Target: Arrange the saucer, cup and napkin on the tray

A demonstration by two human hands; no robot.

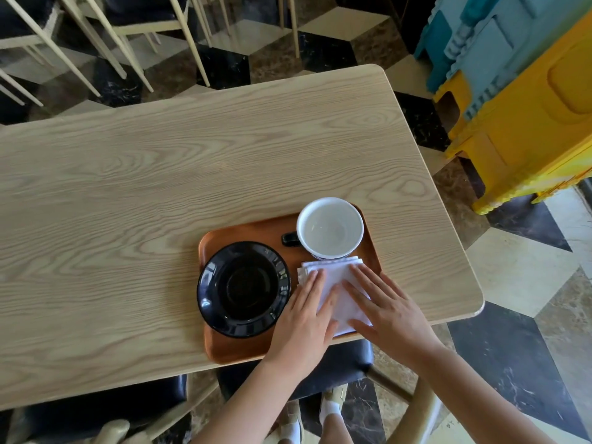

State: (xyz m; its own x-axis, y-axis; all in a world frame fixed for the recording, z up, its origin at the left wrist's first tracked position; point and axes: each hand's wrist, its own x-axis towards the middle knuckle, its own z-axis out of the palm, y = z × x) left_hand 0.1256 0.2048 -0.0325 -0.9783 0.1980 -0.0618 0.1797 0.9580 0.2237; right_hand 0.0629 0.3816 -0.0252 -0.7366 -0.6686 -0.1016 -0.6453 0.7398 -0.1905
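A brown tray [243, 233] lies near the front right of the wooden table. On its left part sits a glossy black saucer [244, 288]. At its far right stands a white cup [330, 227] with a dark handle pointing left, empty inside. In front of the cup lies a folded white napkin [333, 277]. My left hand [306, 318] rests flat on the napkin's left side, fingers together. My right hand [389, 310] presses flat on its right side, fingers spread. Neither hand grips anything.
The light wooden table [160, 187] stretches left and back from the tray. A dark-seated chair [346, 363] stands under the table's front edge. Yellow and blue plastic stools [519, 100] are stacked at the right. Pale chair legs [105, 36] stand beyond the table.
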